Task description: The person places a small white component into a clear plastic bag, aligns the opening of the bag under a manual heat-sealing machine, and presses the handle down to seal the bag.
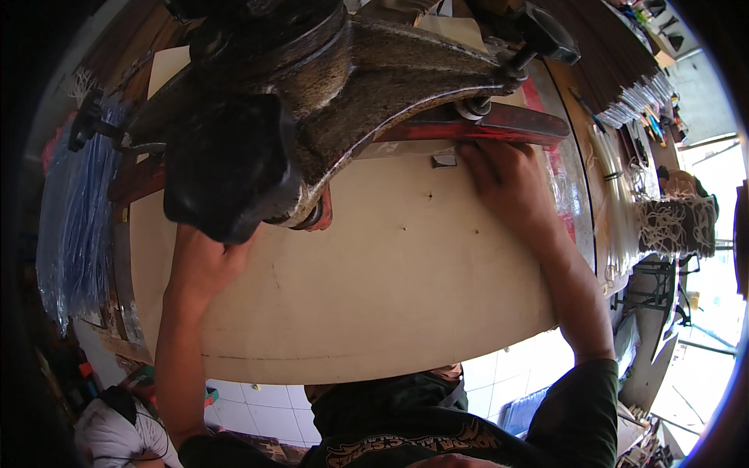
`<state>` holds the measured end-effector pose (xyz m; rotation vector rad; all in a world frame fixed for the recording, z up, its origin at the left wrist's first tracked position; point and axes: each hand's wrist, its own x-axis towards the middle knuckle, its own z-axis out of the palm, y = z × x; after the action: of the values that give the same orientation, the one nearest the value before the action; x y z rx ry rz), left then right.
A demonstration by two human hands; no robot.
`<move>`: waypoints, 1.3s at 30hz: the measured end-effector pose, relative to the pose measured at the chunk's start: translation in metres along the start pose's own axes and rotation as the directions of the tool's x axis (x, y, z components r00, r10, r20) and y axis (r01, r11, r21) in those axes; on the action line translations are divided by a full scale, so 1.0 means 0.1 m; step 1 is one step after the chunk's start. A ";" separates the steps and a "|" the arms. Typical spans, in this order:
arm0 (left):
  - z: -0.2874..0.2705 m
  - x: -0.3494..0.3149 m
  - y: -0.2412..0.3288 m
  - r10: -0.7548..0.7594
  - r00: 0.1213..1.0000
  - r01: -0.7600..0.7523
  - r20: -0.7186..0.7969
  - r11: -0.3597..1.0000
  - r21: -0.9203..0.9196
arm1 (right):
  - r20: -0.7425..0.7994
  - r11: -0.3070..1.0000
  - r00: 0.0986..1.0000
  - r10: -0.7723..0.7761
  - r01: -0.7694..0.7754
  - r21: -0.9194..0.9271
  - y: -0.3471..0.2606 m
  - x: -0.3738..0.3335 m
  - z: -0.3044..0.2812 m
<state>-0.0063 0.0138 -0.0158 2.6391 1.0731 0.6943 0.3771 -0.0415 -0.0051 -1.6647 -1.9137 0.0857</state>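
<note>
A heavy, worn metal machine head (421, 74) stands over a large beige board (374, 288). Its big black lobed knob (230, 168) hides the fingers of my left hand (207, 261), which rests on the board just below. My right hand (511, 179) lies at the board's far right, its fingers bent and close together at the lower edge of a red bar (499, 125). What they hold, if anything, I cannot make out. Beside those fingertips sits a small dark piece with a pale edge (444, 161).
Blue plastic sheets (74, 226) hang at the left. On the right are clear plastic strips (612, 203), a bundle with white strings (679, 226) and stacked dark strips (593, 54). A smaller black knob (546, 35) sticks out at the upper right. Below, white floor tiles (257, 405) show.
</note>
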 end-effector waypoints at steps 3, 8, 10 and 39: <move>0.02 -0.03 -0.02 -0.012 1.000 0.013 -0.005 0.999 0.037 | 0.007 1.000 1.000 0.015 -0.015 0.014 0.00 -0.01 0.01; 0.02 -0.07 0.01 -0.169 0.985 0.169 0.018 0.986 0.004 | 0.011 1.000 1.000 0.005 -0.005 -0.009 0.04 -0.01 -0.01; 0.03 -0.06 0.01 -0.166 0.986 0.166 0.006 0.986 -0.011 | 0.025 1.000 0.999 0.023 -0.023 0.014 0.04 0.00 -0.01; 0.02 -0.04 0.04 -0.140 0.990 0.140 -0.019 0.990 -0.026 | -0.013 0.997 0.998 -0.058 0.057 -0.047 0.06 0.01 0.02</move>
<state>-0.0054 0.0075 -0.0173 2.5116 1.2333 0.7015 0.3815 -0.0387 -0.0088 -1.6345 -1.9650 0.0070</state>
